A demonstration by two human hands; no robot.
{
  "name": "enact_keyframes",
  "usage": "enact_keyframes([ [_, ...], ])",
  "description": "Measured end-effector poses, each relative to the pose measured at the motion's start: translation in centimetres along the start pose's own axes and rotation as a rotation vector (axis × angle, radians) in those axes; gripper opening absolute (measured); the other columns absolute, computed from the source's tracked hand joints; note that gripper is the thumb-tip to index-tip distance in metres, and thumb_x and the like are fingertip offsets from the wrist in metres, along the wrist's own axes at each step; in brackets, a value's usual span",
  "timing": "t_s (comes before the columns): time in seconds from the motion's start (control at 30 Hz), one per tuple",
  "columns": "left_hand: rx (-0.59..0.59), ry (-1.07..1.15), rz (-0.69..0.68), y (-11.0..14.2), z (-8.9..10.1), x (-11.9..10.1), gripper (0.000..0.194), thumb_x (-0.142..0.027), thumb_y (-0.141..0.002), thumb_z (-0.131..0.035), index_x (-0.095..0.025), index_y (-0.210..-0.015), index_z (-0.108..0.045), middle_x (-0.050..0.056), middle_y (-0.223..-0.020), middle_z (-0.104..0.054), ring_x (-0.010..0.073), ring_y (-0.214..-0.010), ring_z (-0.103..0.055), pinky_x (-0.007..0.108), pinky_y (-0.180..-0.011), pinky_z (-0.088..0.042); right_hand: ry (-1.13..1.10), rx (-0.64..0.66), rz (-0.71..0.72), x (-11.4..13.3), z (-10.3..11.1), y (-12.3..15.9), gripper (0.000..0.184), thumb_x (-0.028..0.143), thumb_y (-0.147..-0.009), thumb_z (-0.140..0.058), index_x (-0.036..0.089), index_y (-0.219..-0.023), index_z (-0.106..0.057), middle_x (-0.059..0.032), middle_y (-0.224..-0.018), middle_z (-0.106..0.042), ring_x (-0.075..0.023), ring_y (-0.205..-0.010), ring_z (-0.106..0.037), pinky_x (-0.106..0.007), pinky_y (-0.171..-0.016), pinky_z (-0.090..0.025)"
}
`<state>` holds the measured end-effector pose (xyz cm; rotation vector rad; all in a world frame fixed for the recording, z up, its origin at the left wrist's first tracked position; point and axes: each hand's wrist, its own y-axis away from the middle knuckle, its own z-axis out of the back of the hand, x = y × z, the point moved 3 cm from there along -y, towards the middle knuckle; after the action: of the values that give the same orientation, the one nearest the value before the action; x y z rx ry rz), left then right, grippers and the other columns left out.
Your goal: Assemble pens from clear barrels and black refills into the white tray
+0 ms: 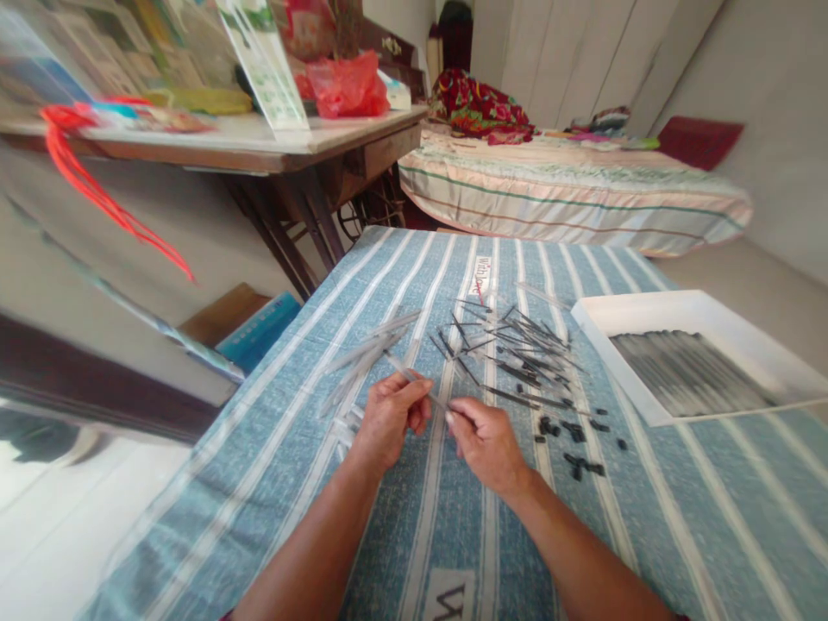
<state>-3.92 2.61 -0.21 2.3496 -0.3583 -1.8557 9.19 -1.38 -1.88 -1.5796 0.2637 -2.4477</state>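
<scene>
My left hand (396, 412) is closed round a thin grey stick (402, 369), whose dark tip points up and away to the left. The stick's near end runs down to my right hand (484, 438), which pinches it between thumb and fingers. Just beyond my left hand lies a loose bunch of long greyish, see-through sleeves (362, 358). Some short whitish pieces (349, 424) rest beside my left wrist. Ahead and to the right is a scattered heap of thin black sticks (534, 345). Several small black caps (574, 431) lie right of my right hand.
A white open box (630, 304) at the right holds a row of grey sticks (692, 371). All this is on a table with a blue striped cloth (272, 448). A wooden desk (272, 159) with a red bag (349, 84) stands at the left, a bed (569, 185) behind.
</scene>
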Motion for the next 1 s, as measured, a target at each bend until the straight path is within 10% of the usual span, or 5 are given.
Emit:
enact_keyframes([
  [0.43, 0.022, -0.13, -0.024, -0.5, 0.1, -1.0, 0.03, -0.038, -0.064, -0.069, -0.016, -0.082, -0.06, -0.004, -0.05, -0.057, 0.0068, -0.038, -0.04, 0.018, -0.038, -0.034, 0.59, -0.064, 0.196, 2.6, 4.4, -1.8, 0.015, 0.02, -0.081, -0.047, 0.02, -0.07, -0.056, -0.0015, -0.069, -0.058, -0.0145, -0.066, -0.055, -0.023, -0.06, -0.04],
  [0.67, -0.038, -0.255, -0.017, -0.5, 0.6, -1.6, 0.04, -0.046, -0.056, -0.072, -0.02, -0.084, -0.061, -0.004, -0.052, -0.058, 0.0106, -0.043, -0.042, 0.022, -0.041, -0.034, 0.744, -0.491, 0.059, -2.6, 19.6, -1.1, 0.017, 0.023, -0.082, -0.047, 0.019, -0.079, -0.064, -0.0051, -0.089, -0.061, -0.0163, -0.081, -0.057, -0.027, -0.074, -0.045],
  [0.83, -0.057, -0.361, -0.046, -0.3, 0.4, -2.0, 0.027, -0.045, -0.058, -0.069, -0.025, -0.076, -0.064, -0.005, -0.052, -0.058, 0.0125, -0.044, -0.043, 0.025, -0.046, -0.036, 1.109, -0.558, -0.497, -7.7, 31.7, 1.0, 0.027, 0.027, -0.083, -0.044, 0.017, -0.091, -0.068, -0.0113, -0.104, -0.061, -0.024, -0.095, -0.057, -0.033, -0.079, -0.044],
  [1.0, -0.104, -0.416, -0.077, -0.3, 0.0, -2.5, 0.026, -0.045, -0.055, -0.069, -0.026, -0.072, -0.065, -0.004, -0.051, -0.058, 0.013, -0.042, -0.043, 0.026, -0.046, -0.037, 1.139, -0.459, -0.742, -10.6, 36.4, 2.9, 0.028, 0.027, -0.08, -0.046, 0.014, -0.087, -0.071, -0.0168, -0.097, -0.063, -0.0296, -0.091, -0.059, -0.036, -0.073, -0.044],
])
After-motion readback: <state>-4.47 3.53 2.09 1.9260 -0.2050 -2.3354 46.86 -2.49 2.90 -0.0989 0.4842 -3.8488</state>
